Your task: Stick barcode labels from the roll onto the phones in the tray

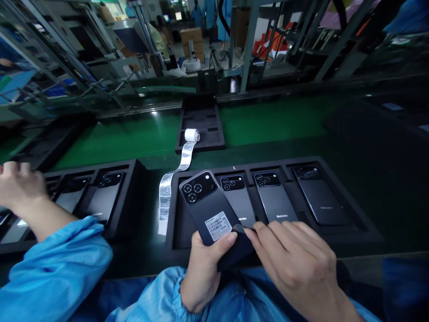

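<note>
My left hand (208,259) grips a dark smartphone (204,203) from below, its thumb lying on the back beside a white printed label (218,226). The phone is tilted, camera block upward, over the left slot of a black foam tray (360,230). At the phone's lower right edge, my right hand (298,259) pinches a thin clear film (239,228) between thumb and forefinger. Behind my hands, a phone (239,201), another phone (276,197) and a third phone (321,197) rest in the tray, cameras showing.
A label roll (192,135) sits on a black tray (201,118), its strip (166,192) trailing toward me. At left, a co-worker's hand (22,185) reaches over another tray of phones (129,201). Beyond lies a green conveyor belt (271,120) with metal framing behind it.
</note>
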`<state>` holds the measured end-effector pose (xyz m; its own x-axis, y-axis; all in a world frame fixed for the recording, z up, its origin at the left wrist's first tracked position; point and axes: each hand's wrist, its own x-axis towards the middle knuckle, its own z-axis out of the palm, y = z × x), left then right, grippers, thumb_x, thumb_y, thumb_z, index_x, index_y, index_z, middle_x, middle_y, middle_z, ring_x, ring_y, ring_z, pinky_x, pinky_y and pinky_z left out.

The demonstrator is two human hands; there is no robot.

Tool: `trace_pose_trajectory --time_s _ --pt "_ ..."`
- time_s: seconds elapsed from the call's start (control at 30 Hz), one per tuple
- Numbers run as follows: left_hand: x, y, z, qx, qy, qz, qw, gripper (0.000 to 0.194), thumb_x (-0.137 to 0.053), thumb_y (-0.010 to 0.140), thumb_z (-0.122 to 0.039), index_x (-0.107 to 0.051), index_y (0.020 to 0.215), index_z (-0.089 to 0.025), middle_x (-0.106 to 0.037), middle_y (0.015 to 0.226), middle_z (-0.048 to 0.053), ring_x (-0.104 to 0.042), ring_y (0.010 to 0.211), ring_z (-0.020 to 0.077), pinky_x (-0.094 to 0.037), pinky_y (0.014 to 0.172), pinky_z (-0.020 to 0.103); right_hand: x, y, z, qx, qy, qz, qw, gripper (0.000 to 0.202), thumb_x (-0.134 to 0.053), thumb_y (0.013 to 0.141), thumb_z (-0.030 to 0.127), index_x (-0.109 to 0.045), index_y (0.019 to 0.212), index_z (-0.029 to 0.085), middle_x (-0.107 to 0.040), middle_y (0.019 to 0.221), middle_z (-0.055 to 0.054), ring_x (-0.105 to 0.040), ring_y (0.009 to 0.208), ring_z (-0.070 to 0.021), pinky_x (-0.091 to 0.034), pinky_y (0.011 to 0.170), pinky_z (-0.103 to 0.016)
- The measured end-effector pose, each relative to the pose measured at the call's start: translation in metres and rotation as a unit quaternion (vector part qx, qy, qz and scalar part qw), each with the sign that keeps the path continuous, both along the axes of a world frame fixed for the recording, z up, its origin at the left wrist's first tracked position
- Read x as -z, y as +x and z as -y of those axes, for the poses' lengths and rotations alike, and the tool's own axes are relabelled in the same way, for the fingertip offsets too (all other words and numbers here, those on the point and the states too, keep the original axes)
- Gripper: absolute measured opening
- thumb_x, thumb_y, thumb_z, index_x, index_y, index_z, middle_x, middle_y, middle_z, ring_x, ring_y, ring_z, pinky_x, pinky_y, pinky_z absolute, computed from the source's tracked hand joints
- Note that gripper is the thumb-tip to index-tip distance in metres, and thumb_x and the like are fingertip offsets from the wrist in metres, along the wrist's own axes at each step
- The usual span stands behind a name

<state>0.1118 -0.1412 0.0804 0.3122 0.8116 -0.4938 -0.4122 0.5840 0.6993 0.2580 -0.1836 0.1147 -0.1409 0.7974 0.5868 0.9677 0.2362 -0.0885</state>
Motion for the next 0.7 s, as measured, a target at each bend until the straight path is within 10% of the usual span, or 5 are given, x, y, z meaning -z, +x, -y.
trace_pose_trajectory --time_s 0.37,0.7 --pt "-0.001 -0.003 0.003 -0.014 -0.036 -0.001 0.999 0.043 -0.082 0.063 -0.026 -0.063 0.098 -0.009 -0.068 0.095 0.013 -0.066 0.086 0.0228 -0.055 0.078 0.031 0.000 0.016 0.001 -0.052 -0.044 -0.045 0.997 0.013 -0.059 0.091 0.026 -0.059 0.088 0.013 -0.054 0.069 -0.002 -0.050 0.064 -0.0170 -0.036 0.065 -0.033" --pt "0.001 -0.004 0.008 0.070 -0.045 0.017 0.996 0.040 -0.082 0.063 -0.024 -0.065 0.095 -0.009 -0.068 0.094 0.013 -0.064 0.080 0.0199 -0.053 0.075 0.028 -0.001 0.028 -0.015 -0.254 -0.241 -0.201 0.915 0.022 -0.047 0.092 0.012 -0.061 0.108 0.020 -0.050 0.073 0.001 -0.047 0.066 -0.0127 -0.033 0.066 -0.030"
